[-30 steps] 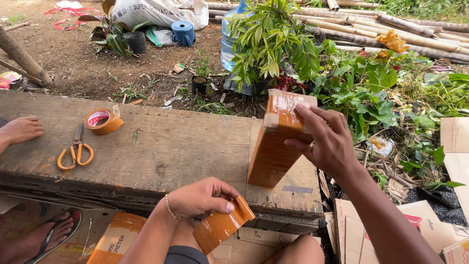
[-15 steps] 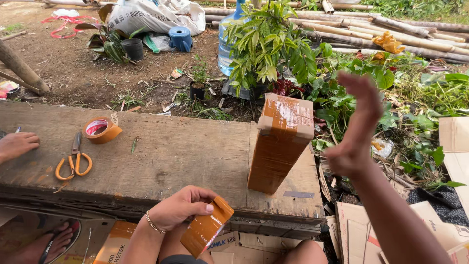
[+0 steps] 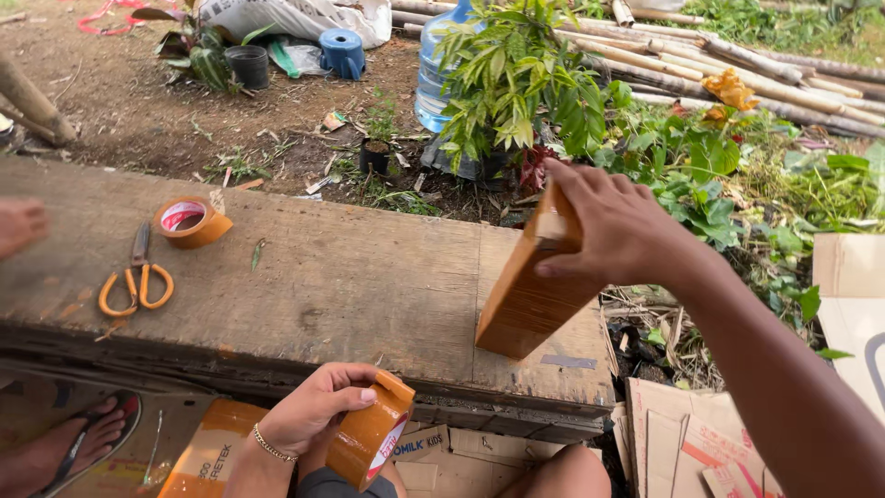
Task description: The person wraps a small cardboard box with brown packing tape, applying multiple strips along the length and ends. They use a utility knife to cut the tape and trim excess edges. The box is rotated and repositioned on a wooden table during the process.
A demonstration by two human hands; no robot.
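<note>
Outdoor yard, rough wooden bench [image 3: 304, 277] across frame, potted plants [image 3: 516, 83] at 12 o'clock. Right hand [image 3: 618, 231] clamps down over the top of a tape-wrapped brown box [image 3: 530, 300], standing tilted on the bench's 3 o'clock end, probably to steady it; left hand [image 3: 318, 406] grips an orange tape roll [image 3: 373, 443] at 6 o'clock, below the bench edge. Orange scissors [image 3: 138, 281] and second tape roll [image 3: 192, 221] lie at 9 o'clock, near another person's hand [image 3: 20, 226].
</note>
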